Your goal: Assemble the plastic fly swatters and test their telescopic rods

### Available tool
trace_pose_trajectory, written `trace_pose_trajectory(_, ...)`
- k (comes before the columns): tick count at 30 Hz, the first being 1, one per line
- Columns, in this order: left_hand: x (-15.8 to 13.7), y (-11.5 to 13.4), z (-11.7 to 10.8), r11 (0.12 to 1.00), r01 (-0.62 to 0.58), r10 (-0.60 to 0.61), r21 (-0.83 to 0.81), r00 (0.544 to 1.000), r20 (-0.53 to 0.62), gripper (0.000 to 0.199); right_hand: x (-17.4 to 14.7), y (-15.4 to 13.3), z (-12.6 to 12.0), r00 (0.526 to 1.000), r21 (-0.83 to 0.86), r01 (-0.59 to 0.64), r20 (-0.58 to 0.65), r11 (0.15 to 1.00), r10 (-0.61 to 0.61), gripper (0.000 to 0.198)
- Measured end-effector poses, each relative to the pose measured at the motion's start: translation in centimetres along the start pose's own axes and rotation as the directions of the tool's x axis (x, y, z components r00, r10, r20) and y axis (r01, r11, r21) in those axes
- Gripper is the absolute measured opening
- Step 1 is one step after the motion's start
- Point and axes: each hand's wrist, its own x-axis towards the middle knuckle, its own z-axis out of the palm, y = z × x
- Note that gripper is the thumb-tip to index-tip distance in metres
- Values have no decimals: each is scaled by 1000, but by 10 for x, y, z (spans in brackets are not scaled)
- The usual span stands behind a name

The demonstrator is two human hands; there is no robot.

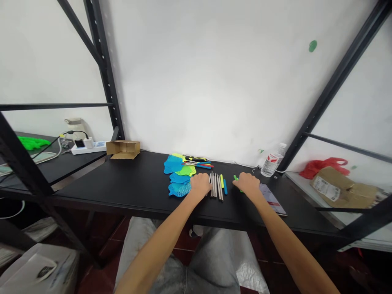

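My left hand (pixel 200 184) is closed at the left end of a row of thin silver metal rods (pixel 219 188), its fingertips on the leftmost rod. Beside the row lie a short yellow handle (pixel 222 181) and a blue handle (pixel 225 186). My right hand (pixel 248 184) is closed on a green handle (pixel 235 178), part of which is hidden beneath the fingers. Just left of my left hand are blue mesh fly swatter heads (pixel 179 189) and bright green fly swatter heads (pixel 186 170), piled loosely. Several thin coloured sticks (pixel 203 164) lie by the pile.
A phone (pixel 272 199) lies by my right wrist on the black table (pixel 134 183). Behind it stands a clear water bottle (pixel 273 161). At the back left sits an open cardboard box (pixel 124 150), near a white power strip (pixel 92 148). Black metal posts (pixel 105 73) flank the table.
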Motion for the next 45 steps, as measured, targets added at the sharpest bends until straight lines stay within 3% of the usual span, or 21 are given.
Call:
trace_pose_trajectory(9, 3, 4, 1, 1000, -13, 13, 9, 1000, 11, 32, -1, -9, -5, 999, 185, 29, -44, 982, -21, 29)
trace_pose_trajectory(17, 7, 1, 6, 999, 38, -38, -34, 999, -8, 32, -3, -31, 11, 989, 426, 144, -76, 893, -123, 31)
trace_pose_trajectory(21, 12, -8, 3, 992, 61, -62, -114, 998, -4, 34, 0, -36, 19, 979, 472, 204, -118, 858, -167, 33)
trace_pose_trajectory(25, 22, -20, -1, 953, 91, -103, -289, 994, -26, 21, 4, -46, 25, 976, 489, 214, -134, 846, -169, 35)
trace_pose_trajectory(29, 31, -36, -2, 847, 18, -75, -531, 993, -86, 24, 7, -68, 25, 977, 522, 212, -144, 826, -159, 35)
trace_pose_trajectory(34, 32, -61, -3, 626, -105, -144, -773, 958, -247, 15, 4, -99, 26, 952, 620, 300, -241, 725, -187, 32)
trace_pose_trajectory(39, 24, -83, -9, 431, -267, -153, -862, 920, -362, 18, -5, -100, 33, 912, 620, 400, -345, 675, -223, 31)
trace_pose_trajectory(45, 22, -92, -8, 310, -301, -142, -902, 923, -357, 23, -11, -92, 36, 857, 583, 511, -405, 632, -318, 31)
